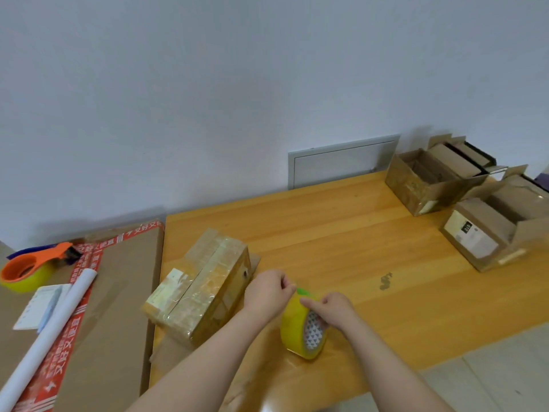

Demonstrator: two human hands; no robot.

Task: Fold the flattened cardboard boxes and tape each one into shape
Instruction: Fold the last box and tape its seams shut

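A: Where was the yellow tape roll (300, 325)?

B: It stood on edge on the wooden table (341, 233), near the front, just right of the taped cardboard box (202, 286).

A: And the hands?

B: The right hand (334, 310) gripped the roll from the top, with its fingers curled down over the patterned core. The left hand (267, 289) was curled at the roll's upper edge, thumb and forefinger pinched together at the green tab (302, 291).

A: Was the box finished?

B: It lay closed, wrapped in shiny clear tape, with a pale label on its near end. It sat on a flattened cardboard sheet (166, 352) that stuck out beneath it.

A: Anything else on the table?

B: Two open cardboard boxes, one (416, 182) at the far right corner and one (481, 230) nearer, flaps up, well apart from the hands.

A: And to the left?

B: A large flat carton (118, 292) with red printed tape lay beside the table. On it were an orange tape dispenser (26, 269) loaded with yellow tape, a rolled white sheet (50, 331) and a small spiral notepad (41, 304).
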